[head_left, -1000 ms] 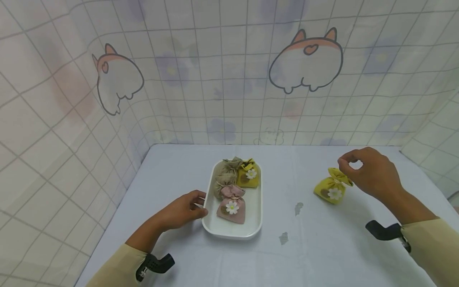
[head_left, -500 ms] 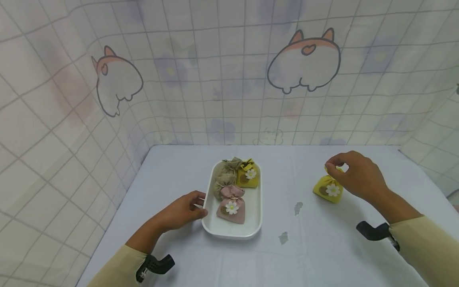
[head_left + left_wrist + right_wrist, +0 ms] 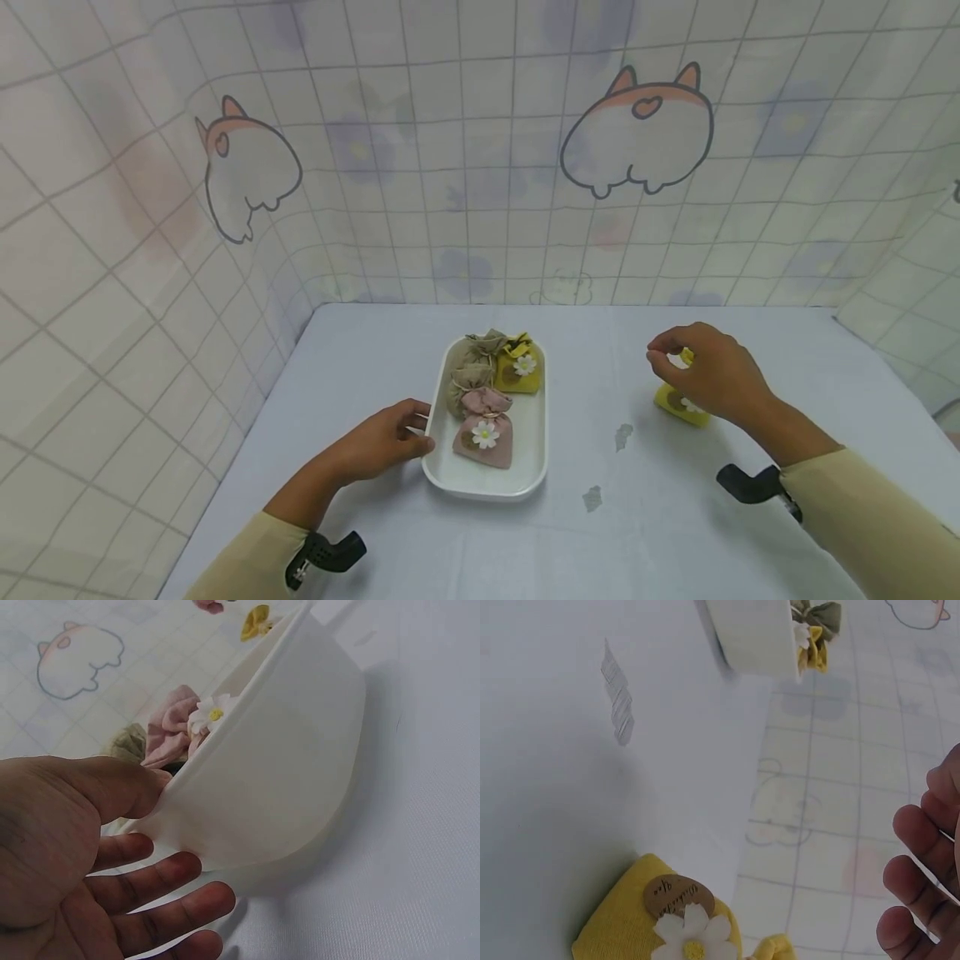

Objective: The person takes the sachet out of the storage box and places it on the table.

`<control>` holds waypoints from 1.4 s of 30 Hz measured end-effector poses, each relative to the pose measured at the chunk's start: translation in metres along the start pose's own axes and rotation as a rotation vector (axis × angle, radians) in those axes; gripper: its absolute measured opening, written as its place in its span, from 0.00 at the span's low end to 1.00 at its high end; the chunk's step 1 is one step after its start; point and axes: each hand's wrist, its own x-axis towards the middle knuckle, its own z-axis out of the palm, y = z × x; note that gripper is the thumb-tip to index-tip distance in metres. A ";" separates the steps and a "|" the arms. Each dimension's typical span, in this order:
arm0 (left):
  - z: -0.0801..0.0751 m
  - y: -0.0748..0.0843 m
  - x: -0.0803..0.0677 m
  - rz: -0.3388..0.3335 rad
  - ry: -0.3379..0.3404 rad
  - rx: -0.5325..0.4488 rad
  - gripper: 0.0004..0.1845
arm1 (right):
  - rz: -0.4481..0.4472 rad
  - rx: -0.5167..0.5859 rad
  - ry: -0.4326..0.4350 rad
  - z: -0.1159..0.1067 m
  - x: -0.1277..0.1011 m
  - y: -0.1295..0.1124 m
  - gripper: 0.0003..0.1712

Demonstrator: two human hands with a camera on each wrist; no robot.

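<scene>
A white tray (image 3: pixel 531 467) holds several small drawstring pouches: a pink pouch (image 3: pixel 491 450) with a white flower, a mustard-yellow pouch (image 3: pixel 528 382) with a flower, and beige-grey pouches (image 3: pixel 468 379) behind the pink one. My left hand (image 3: pixel 378 442) holds the tray's left side, thumb over the rim and fingers outside the wall (image 3: pixel 277 772). Another yellow pouch (image 3: pixel 626 919), with a white flower and a brown oval tag, rests on the table at the right. Above it hovers my right hand (image 3: pixel 712 375), fingers loosely bent, holding nothing; it partly hides this pouch in the head view.
Two grey patches (image 3: pixel 592 498) mark the white tablecloth (image 3: pixel 600 550) between tray and right pouch. A grid-patterned curtain (image 3: pixel 495 225) with animal drawings hangs along the back and sides. A black wrist mount (image 3: pixel 757 485) sits below each hand.
My right hand has moved left, from the right side of the lone yellow pouch to over it. That pouch's top now stands more upright. The left hand and tray have stayed in place.
</scene>
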 end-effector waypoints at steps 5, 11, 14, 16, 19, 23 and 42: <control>0.000 -0.001 0.000 0.002 0.005 0.001 0.27 | -0.011 0.007 -0.008 0.006 0.003 -0.008 0.12; 0.000 -0.001 0.000 0.003 0.004 0.002 0.27 | -0.059 -0.004 0.005 0.015 0.004 -0.015 0.11; 0.000 -0.001 -0.001 -0.003 0.001 0.001 0.27 | -0.067 0.004 -0.005 0.019 0.005 -0.018 0.12; 0.000 0.000 -0.001 -0.006 0.000 0.002 0.26 | -0.072 0.008 -0.006 0.021 0.005 -0.020 0.13; -0.001 0.000 -0.001 -0.002 -0.004 -0.001 0.26 | -0.083 0.003 -0.002 0.026 0.006 -0.022 0.14; -0.001 0.001 -0.001 0.008 -0.009 -0.003 0.26 | -0.093 0.009 0.001 0.034 0.008 -0.026 0.13; -0.001 -0.003 0.001 0.009 -0.019 -0.019 0.27 | -0.098 0.028 -0.064 0.057 0.014 -0.046 0.14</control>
